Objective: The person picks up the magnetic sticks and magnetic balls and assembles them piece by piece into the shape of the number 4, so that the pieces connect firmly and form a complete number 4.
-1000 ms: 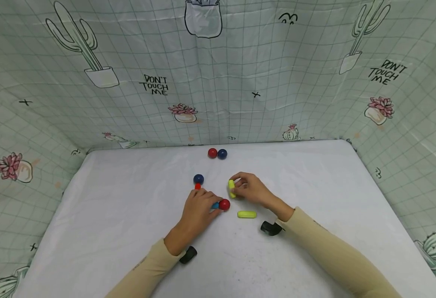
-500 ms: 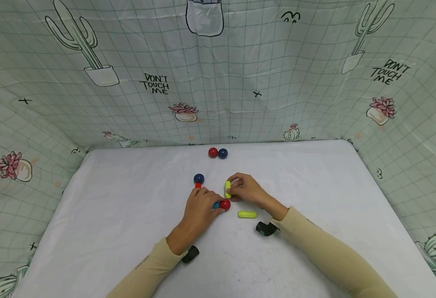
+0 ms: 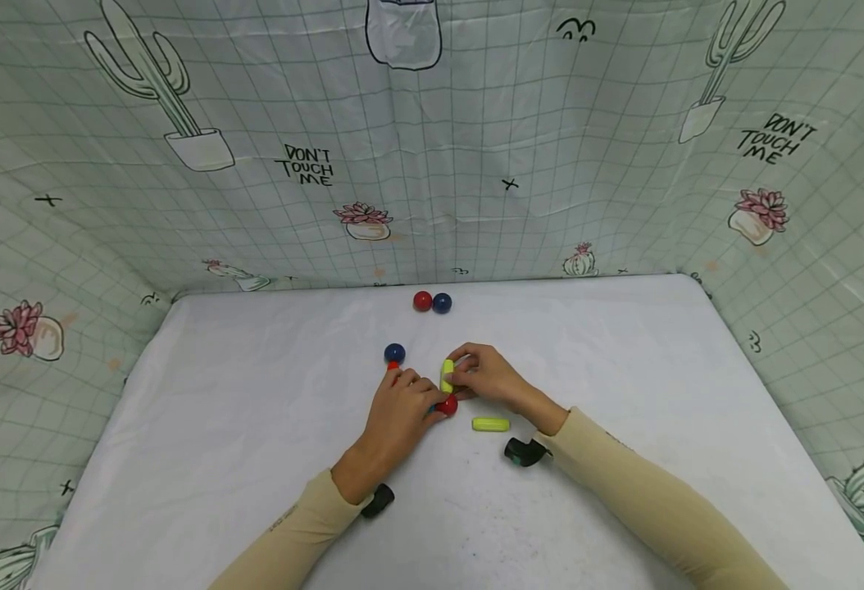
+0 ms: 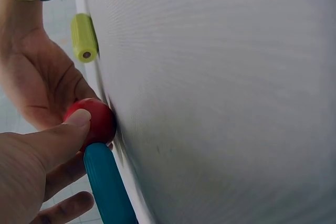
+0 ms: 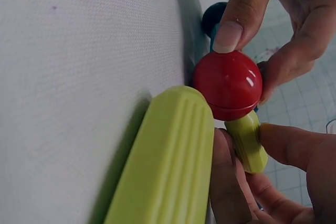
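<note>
Left hand (image 3: 397,414) is pinching the red ball (image 5: 227,85), seemingly bracing it; right hand (image 3: 487,377) is pinching a ridged yellow rod (image 5: 245,140) against it.

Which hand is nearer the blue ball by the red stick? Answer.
Left hand, just below the blue ball in head view; the right hand is farther, to its right.

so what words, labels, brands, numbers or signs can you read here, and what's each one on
"DON'T TOUCH ME": on the patterned cloth, left of centre in the head view.
"DON'T TOUCH ME": same cloth, far right.
"x": cross marks, same cloth.
Left sleeve and right sleeve: small dark marks, perhaps lettering, too small to read.
Red ball and held yellow rod: no text visible.
</note>
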Demonstrator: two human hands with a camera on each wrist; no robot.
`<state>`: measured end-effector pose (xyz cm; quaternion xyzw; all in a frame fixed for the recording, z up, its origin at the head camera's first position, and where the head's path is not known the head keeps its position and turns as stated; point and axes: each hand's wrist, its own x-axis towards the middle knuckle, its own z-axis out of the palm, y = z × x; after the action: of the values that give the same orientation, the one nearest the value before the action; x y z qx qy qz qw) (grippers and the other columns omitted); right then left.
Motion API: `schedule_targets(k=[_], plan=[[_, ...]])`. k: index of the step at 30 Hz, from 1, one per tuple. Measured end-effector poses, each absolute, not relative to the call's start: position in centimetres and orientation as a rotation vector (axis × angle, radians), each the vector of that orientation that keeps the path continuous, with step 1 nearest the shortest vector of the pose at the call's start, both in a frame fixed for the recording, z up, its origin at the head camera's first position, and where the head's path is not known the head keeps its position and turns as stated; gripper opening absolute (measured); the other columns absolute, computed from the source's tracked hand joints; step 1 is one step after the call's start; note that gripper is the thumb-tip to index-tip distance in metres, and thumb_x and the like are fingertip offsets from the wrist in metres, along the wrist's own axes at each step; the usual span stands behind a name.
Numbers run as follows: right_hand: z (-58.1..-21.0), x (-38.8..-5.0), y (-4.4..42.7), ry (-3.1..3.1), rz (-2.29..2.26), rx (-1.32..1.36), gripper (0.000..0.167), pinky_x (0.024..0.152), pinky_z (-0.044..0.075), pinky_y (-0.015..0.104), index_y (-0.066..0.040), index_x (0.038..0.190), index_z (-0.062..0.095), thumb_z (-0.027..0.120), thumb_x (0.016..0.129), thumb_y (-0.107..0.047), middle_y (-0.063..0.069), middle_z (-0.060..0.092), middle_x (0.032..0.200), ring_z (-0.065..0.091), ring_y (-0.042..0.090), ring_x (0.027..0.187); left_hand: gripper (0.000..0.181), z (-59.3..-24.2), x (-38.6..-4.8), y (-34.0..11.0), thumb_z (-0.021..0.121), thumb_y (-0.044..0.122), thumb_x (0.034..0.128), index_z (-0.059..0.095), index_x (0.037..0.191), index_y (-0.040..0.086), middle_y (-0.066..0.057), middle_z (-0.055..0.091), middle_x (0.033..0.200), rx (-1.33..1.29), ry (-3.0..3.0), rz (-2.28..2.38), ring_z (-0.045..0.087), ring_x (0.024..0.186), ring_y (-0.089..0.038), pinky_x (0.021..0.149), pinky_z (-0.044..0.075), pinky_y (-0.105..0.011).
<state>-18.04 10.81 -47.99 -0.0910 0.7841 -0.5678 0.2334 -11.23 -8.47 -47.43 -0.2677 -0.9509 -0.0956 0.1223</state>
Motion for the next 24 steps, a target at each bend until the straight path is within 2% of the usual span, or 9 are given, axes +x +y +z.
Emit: schedule_targets(k=[24], plan=[[-48.02,-18.36,10.72,2.184,-1.486,-0.304,0.035,0.071,0.063,0.029,0.007,0.133,0.064,0.069,0.101,-0.005,0.016,0.07,0.104,0.074,0.013,0.073,0.024,-47.57,-11.2,-8.36,0.091,0.03,0.0838,0.086,0.104,0.019,0.003,0.079,0.101,-0.747,-2.795,-0.328,0.064,0.096,-0.019,0.094,0.05,-0.04]])
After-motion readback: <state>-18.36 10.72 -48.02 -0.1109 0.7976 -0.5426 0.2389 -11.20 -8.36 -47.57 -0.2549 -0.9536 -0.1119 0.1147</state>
